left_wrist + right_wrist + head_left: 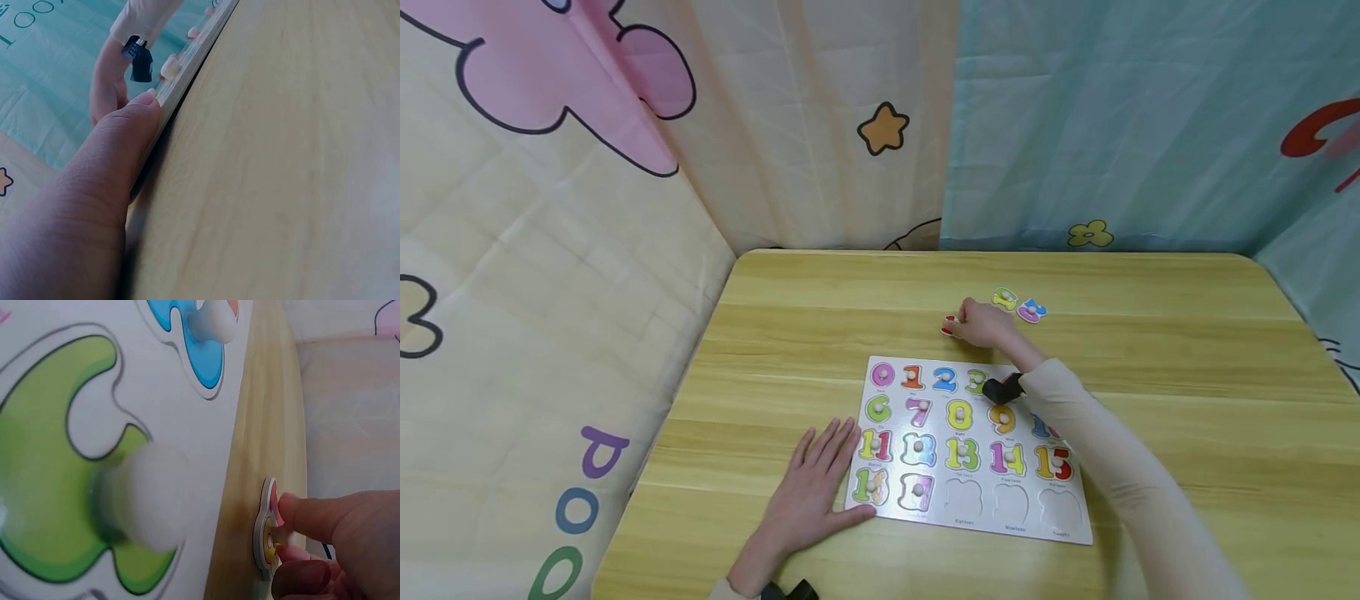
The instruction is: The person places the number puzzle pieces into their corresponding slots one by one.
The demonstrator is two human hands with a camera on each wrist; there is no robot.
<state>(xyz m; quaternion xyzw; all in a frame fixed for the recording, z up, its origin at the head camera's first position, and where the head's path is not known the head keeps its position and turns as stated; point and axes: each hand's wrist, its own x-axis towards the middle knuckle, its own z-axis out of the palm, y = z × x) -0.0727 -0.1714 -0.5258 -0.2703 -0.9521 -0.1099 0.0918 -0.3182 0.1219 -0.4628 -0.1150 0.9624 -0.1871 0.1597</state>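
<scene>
A white number puzzle board (951,518) lies on the table, with knobbed number pieces in most of its recesses. The bottom-row recesses labelled Eighteen, Nineteen and Twenty show bare. My left hand (812,492) rests at the board's left edge, fingers extended and thumb touching the lower left corner, which the left wrist view shows close up. Beyond the board's far edge, my right hand (983,323) pinches the knob of a red-and-yellow number piece (269,547) between thumb and finger. That piece is on or just above the table; its number is partly hidden.
Right of that hand lie a yellow-green piece (1004,298) and a blue-and-purple piece (1032,312). The right forearm passes over the board's upper right, covering some numbers. Printed curtains (820,167) hang behind the wooden table (775,333) and at its sides.
</scene>
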